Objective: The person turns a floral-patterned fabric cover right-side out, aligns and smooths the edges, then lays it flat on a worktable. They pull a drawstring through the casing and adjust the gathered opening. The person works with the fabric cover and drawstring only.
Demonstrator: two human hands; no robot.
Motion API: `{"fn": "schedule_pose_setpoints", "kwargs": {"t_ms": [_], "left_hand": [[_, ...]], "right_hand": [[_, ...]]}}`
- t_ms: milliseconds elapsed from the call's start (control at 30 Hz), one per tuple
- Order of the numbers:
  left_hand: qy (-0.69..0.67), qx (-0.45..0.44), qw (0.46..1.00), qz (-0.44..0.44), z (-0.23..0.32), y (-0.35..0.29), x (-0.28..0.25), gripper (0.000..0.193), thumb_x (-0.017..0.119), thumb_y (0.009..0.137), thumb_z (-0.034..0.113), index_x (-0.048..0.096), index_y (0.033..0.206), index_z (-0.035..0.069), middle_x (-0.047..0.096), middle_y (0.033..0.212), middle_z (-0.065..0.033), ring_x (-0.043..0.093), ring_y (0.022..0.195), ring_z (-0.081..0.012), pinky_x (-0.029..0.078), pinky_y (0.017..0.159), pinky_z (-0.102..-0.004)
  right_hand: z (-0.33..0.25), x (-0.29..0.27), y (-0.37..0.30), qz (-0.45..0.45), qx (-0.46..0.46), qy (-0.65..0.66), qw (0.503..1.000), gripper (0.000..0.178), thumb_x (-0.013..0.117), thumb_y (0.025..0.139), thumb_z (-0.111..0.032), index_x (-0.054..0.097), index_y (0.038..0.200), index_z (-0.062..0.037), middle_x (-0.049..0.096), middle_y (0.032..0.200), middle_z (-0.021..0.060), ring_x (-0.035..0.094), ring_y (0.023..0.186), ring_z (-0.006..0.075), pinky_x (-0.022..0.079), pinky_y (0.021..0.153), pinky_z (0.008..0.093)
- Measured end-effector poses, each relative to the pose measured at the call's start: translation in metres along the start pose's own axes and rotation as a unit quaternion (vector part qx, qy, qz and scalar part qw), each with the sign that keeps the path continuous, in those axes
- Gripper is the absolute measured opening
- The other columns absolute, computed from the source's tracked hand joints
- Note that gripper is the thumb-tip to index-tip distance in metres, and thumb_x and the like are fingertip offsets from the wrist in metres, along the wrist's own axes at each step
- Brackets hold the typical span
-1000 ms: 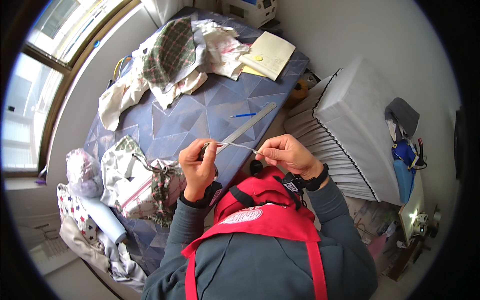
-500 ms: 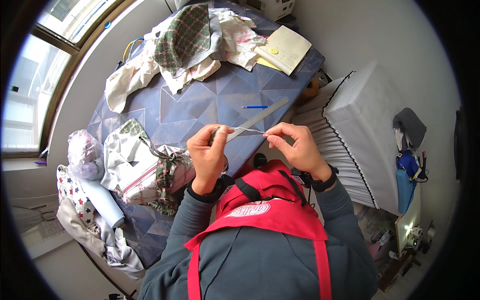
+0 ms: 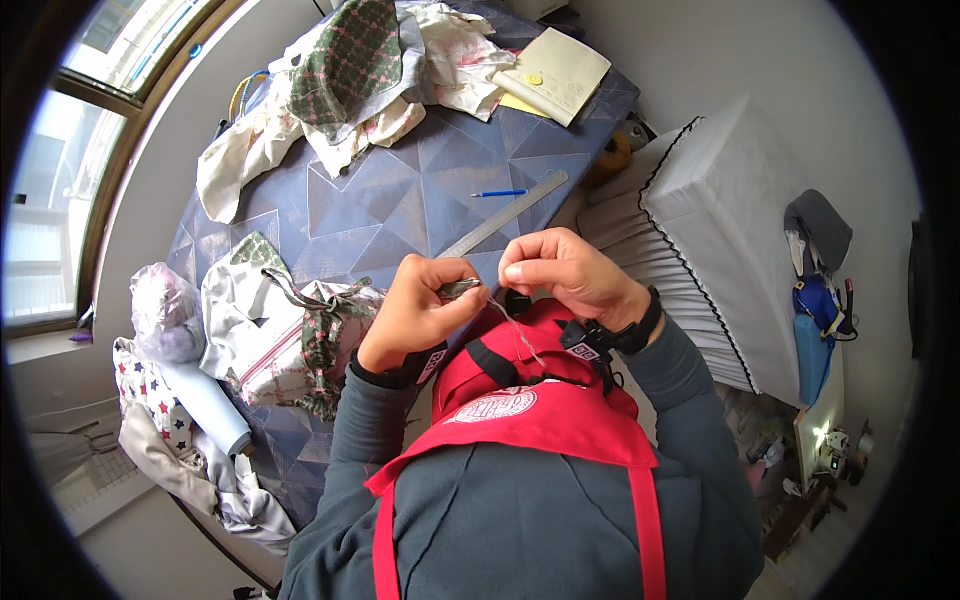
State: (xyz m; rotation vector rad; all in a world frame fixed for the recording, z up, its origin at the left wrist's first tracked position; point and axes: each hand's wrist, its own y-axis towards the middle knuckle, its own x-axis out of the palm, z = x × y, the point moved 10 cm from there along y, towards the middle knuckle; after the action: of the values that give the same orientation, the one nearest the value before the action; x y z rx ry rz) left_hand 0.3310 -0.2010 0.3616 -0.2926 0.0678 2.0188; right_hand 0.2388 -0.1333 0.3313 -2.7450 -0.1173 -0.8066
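My left hand (image 3: pixel 425 305) is closed on a small grey-green strip (image 3: pixel 460 289), which looks like folded fabric. A thin pale cord (image 3: pixel 519 329) trails from those fingertips, hanging loose over the red apron (image 3: pixel 530 425). Close by on the right, my right hand (image 3: pixel 572 275) has thumb and forefinger pressed together; anything in that pinch is too small to make out. On the table beside my left wrist lies a floral drawstring pouch (image 3: pixel 290 350) with dark green trim.
Beyond my hands lie a metal ruler (image 3: pixel 505 214) and a blue pen (image 3: pixel 498 193). Fabric pieces (image 3: pixel 345 75) and an open notebook (image 3: pixel 565 75) are farther back. A plastic bag (image 3: pixel 166 310) and a pale blue roll (image 3: pixel 210 410) sit left; a white-covered block (image 3: pixel 730 240) stands right.
My hands have come nearer my body and closer together. The pale cord, stretched between them before, now hangs slack from my left hand. The grey-green strip shows more at its fingertips.
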Motion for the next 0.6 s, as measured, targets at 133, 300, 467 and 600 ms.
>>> {"fn": "schedule_pose_setpoints", "kwargs": {"t_ms": [133,300,467,600], "left_hand": [[-0.098,0.005,0.994,0.043,-0.005,-0.003,-0.013,0.015,0.065,0.088,0.009,0.069,0.077,-0.001,0.053,0.059,0.0051,0.042,0.055,-0.0013,0.029,0.050,-0.0218],[-0.116,0.057,0.980,0.151,0.000,-0.012,-0.039,0.009,0.068,0.087,0.003,0.072,0.080,-0.001,0.051,0.055,0.0062,0.039,0.048,-0.0004,0.027,0.047,-0.0208],[-0.043,0.067,0.980,0.184,0.012,-0.021,-0.047,0.007,0.072,0.085,0.003,0.074,0.080,-0.001,0.057,0.059,0.0049,0.046,0.051,-0.0009,0.030,0.047,-0.0200],[-0.049,0.045,0.979,0.191,0.014,-0.020,-0.040,0.007,0.072,0.085,0.004,0.075,0.082,-0.002,0.060,0.062,0.0033,0.047,0.054,-0.0018,0.031,0.049,-0.0204]], "right_hand": [[0.006,0.000,-0.002,-0.029,0.009,-0.034,0.999,0.024,0.058,0.099,-0.021,0.068,0.098,0.0006,0.066,0.088,0.0016,0.055,0.077,0.0063,0.046,0.074,0.0203],[0.020,0.007,-0.024,-0.070,0.103,0.012,0.992,0.036,0.054,0.103,-0.029,0.069,0.099,0.0032,0.068,0.082,0.0056,0.062,0.072,0.0088,0.048,0.064,0.0205],[-0.010,-0.008,-0.049,0.028,0.021,-0.084,0.996,0.027,0.060,0.101,-0.020,0.070,0.096,0.0040,0.064,0.076,0.0028,0.057,0.067,0.0064,0.045,0.059,0.0196],[-0.034,-0.012,-0.059,0.139,-0.083,-0.256,0.953,0.020,0.064,0.098,-0.016,0.073,0.097,0.0026,0.064,0.076,0.0002,0.055,0.068,0.0055,0.045,0.060,0.0197]]}}
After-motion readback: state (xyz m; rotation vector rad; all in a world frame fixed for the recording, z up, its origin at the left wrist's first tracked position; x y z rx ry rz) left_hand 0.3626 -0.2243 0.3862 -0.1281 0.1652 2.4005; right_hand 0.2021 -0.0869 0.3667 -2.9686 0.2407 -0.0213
